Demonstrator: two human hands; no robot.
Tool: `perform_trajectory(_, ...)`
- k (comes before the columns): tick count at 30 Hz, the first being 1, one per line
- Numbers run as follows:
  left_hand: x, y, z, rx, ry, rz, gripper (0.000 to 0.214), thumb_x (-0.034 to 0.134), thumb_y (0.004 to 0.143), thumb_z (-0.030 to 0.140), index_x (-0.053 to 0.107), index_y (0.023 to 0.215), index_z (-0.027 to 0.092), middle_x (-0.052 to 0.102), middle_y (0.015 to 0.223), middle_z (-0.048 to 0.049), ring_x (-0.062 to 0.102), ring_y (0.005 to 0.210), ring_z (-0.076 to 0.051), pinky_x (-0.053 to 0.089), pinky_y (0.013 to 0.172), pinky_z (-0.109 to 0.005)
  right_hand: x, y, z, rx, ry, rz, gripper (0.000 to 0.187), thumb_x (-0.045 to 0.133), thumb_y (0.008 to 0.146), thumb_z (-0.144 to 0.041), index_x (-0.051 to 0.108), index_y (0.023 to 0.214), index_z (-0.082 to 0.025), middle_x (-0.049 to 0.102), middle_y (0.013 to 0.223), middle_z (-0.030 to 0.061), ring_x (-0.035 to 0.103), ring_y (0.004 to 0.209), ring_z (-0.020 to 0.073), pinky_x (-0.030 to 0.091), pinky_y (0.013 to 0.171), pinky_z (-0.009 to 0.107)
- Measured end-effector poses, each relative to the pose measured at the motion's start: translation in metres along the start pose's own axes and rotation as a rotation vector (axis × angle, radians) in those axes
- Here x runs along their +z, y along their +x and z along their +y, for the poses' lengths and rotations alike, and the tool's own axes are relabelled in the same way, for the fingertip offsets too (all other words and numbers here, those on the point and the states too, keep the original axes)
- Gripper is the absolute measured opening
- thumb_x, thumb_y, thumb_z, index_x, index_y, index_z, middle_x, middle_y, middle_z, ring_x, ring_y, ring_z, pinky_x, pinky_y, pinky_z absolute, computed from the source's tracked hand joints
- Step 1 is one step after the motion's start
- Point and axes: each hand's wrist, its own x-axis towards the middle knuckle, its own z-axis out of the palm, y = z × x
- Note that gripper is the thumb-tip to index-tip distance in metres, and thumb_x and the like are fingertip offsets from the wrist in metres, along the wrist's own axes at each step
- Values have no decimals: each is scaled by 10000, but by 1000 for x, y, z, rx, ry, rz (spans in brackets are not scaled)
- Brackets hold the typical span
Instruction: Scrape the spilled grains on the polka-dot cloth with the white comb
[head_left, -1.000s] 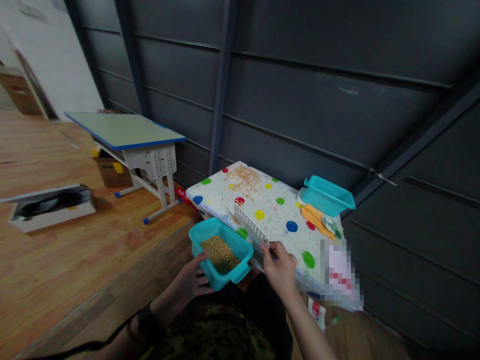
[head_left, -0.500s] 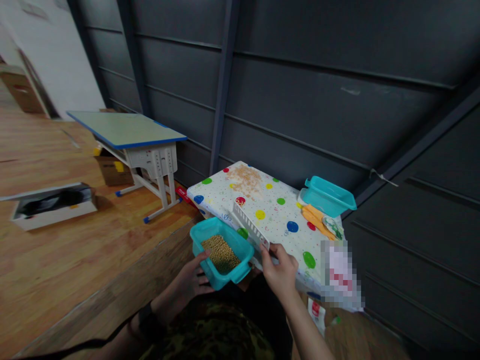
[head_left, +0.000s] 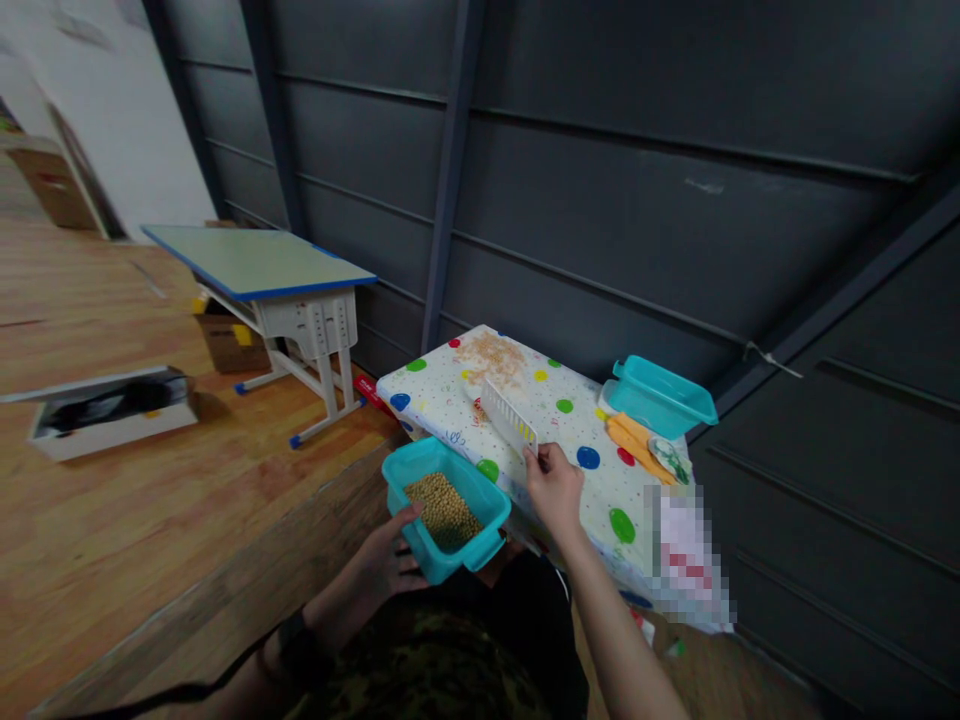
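"what's your left hand up to?"

"its thumb hooks over the near rim of the turquoise tub, fingers spread along the outer wall. the tub is just beside the near edge of the spotted tablecloth, with yellowish beans heaped inside. i'd keep it level, or they could spill."

"and further right?"

"pale bits lie scattered at the far end. the slotted white plate slants near them; i can't tell whether its edge touches the tablecloth."

"your right hand?"

"pinching the plate's near end, thumb against fingers. i reckon a light grip and a low, steady edge suit it best. past that, well apart, sit an orange cloth and a second tub."
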Motion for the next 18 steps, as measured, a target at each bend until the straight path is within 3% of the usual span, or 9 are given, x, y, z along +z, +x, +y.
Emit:
perform_trajectory(7,-6,6,-1,-10,-2,-31,503,732,917,509,644,1255,147,769,856,-81,764,752,-267,660,784,-437,1,-1,-2,-11,19,16,363,534,953,-556,617,787,-244,719,675,43,618,538,191,415,564,286)
perform_trajectory(12,-2,0,3,-3,10,-10,493,688,942,490,620,1294,150,764,912,-82,751,740,-263,659,752,-440,-4,-14,-8,-46,35,19,358,555,959,-537,629,772,-242,709,636,26,624,505,180,428,541,274)
perform_trajectory(18,-4,2,2,36,-2,-11,488,701,934,482,617,1290,159,723,825,-40,738,718,-252,664,744,-441,-13,-34,-12,-109,55,41,355,579,995,-506,637,771,-236,715,623,9,650,491,163,456,519,245)
